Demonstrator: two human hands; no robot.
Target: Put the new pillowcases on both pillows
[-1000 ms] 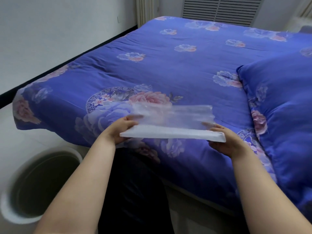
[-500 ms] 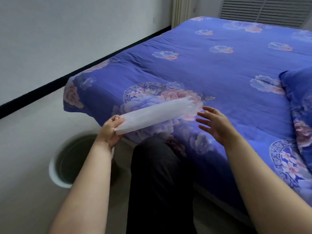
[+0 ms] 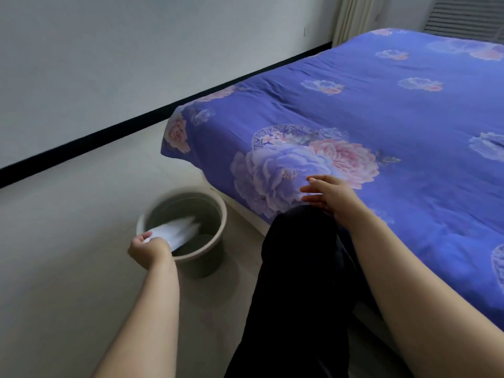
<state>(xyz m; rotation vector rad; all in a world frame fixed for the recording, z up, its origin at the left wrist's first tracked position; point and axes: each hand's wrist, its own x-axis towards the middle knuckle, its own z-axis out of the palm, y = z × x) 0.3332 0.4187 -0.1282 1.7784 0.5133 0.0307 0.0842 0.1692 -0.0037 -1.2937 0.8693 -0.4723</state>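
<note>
Pillowcases and pillows cannot be seen here, so nothing shows a new case put on yet. I think this is an early step, clearing away wrapping, and both pillows are left to do. The left hand (image 3: 147, 245) is curled round a thin, see-through white plastic wrapper (image 3: 178, 231) and holds it over the mouth of the round grey bin (image 3: 215, 211) on the pale floor (image 3: 68, 255). The wrapper is blurry. The left arm reaches down and out to the side. The right hand (image 3: 331, 195) is free, with straight fingers, above the dark trouser leg (image 3: 300, 268) by the edge of the blue flowery bed cover (image 3: 395, 126).
</note>
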